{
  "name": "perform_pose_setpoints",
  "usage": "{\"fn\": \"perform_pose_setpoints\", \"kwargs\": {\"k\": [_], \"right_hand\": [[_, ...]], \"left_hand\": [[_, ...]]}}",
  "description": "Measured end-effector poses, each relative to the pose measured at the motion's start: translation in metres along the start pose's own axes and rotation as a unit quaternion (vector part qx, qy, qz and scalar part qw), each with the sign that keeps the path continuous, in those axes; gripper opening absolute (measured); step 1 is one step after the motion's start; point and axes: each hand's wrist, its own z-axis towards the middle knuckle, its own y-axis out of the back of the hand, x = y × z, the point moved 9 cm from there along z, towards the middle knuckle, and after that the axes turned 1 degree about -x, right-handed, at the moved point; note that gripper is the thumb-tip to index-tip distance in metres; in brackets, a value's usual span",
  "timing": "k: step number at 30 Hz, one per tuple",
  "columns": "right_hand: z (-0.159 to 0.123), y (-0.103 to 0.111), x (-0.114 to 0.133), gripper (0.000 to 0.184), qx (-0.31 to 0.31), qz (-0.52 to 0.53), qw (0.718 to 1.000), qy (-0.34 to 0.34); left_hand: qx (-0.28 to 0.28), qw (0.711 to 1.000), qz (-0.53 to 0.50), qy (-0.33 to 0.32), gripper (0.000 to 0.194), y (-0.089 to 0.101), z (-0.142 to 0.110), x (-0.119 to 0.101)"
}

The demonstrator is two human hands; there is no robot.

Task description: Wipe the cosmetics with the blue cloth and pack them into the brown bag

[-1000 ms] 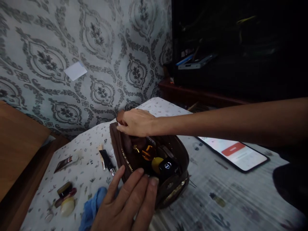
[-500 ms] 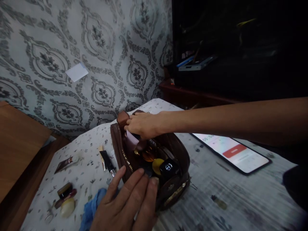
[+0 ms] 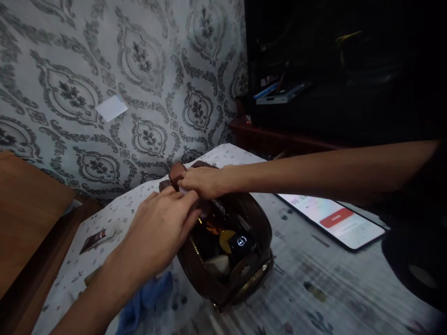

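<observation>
A brown cosmetic bag (image 3: 258,223) with gold zips lies open on the patterned cloth. Inside it are a black item with a round silver logo (image 3: 241,241), a yellow round piece (image 3: 226,239), a pale piece (image 3: 217,265) and amber-looking items. My right hand (image 3: 202,181) reaches into the bag's far end, fingers bent. Close beside it, my left hand (image 3: 167,211) has its fingers curled over the bag's left rim. Between the two hands shows the thin edge of a pale item; the fingertips of both hands are hidden.
A lit phone (image 3: 352,228) lies right of the bag. At left are a brown tube (image 3: 93,240) and, under my left arm, a blue cloth (image 3: 146,298). A wooden panel (image 3: 28,214) stands far left. The patterned wall (image 3: 146,83) and a dark screen (image 3: 331,70) are behind.
My left hand has moved from the bag's near end up to its far left rim, beside the right hand. The pale piece in the bag now shows. My right hand stays nearly in place.
</observation>
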Motion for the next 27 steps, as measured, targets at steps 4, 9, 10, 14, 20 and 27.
{"fn": "perform_pose_setpoints", "kwargs": {"k": [4,9,10,14,20,27], "right_hand": [[0.009,0.005,-0.004,0.041,-0.02,0.004,0.999,-0.037],[0.024,0.009,-0.007,0.035,-0.068,-0.055,0.995,-0.041],[0.026,0.008,-0.008,0.034,-0.072,-0.056,0.995,-0.038],[0.026,0.008,-0.013,0.035,-0.079,-0.04,0.996,-0.018],[0.028,0.01,-0.019,0.036,-0.054,-0.004,0.998,-0.024],[0.03,0.01,-0.022,0.032,-0.044,0.016,0.999,-0.006]], "left_hand": [[0.027,1.0,-0.008,0.014,0.018,-0.007,0.003,0.007],[0.041,0.999,0.003,0.022,0.023,-0.013,0.008,0.008],[0.044,0.999,0.003,0.024,0.023,-0.013,0.01,0.009],[0.054,0.998,0.004,0.033,0.023,-0.014,0.015,0.018],[0.055,0.997,0.028,0.045,0.024,-0.017,0.02,0.027],[0.092,0.991,0.076,0.054,0.023,-0.021,0.022,0.026]]}}
